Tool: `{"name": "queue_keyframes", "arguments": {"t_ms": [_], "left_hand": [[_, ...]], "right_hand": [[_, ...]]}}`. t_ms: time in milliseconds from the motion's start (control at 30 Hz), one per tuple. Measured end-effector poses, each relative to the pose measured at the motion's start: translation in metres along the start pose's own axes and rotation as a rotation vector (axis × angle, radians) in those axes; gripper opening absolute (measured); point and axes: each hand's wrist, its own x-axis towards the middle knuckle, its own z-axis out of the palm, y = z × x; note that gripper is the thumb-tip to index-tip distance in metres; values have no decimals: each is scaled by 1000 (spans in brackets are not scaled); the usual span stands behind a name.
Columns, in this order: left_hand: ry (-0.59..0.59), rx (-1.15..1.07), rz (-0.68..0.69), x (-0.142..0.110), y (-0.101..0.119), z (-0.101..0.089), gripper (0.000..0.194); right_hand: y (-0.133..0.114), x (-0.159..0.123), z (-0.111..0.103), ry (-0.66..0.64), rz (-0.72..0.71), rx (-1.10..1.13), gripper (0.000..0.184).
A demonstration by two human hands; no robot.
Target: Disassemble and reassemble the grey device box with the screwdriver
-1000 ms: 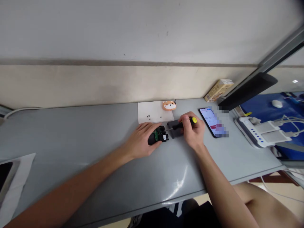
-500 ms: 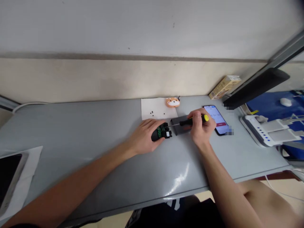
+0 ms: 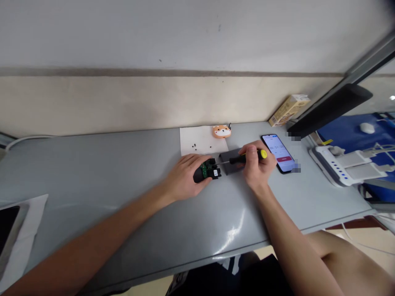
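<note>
An opened black computer mouse with a green circuit board showing lies on the grey desk. My left hand is wrapped round its rear end and steadies it. In my right hand is a screwdriver with a black and yellow handle, held nearly level. Its thin shaft points left, and the tip meets the mouse's front part near the board; the exact contact is too small to make out. Beneath the screwdriver is a dark grey box-like piece, partly covered by my right hand.
Several tiny dark screws lie on white paper, beside an orange animal-faced case. A phone showing a timer lies right of my hand. Farther right are a power strip and a carton. A tablet-like device rests at far left.
The whole view has shifted slightly, so things sit a little further left. Both hands keep their hold on the mouse and the screwdriver, with the tip still at the mouse's front.
</note>
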Motion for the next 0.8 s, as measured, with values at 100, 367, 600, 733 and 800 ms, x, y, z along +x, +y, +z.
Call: {"name": "queue_keyframes", "arguments": {"t_ms": [100, 367, 600, 733, 800], "left_hand": [[-5, 8, -1, 0, 0, -1, 55], [-13, 20, 3, 0, -1, -1, 54], [-20, 25, 1, 1, 1, -1, 52], [-23, 14, -3, 1, 2, -2, 47], [-20, 11, -1, 2, 2, -2, 44]], "right_hand": [[-1, 0, 0, -9, -5, 12, 39], [-4, -1, -1, -133, -4, -3, 32], [-4, -2, 0, -154, -8, -18, 30], [-4, -3, 1, -164, -12, -27, 31], [-4, -3, 2, -167, -20, -34, 31]]}}
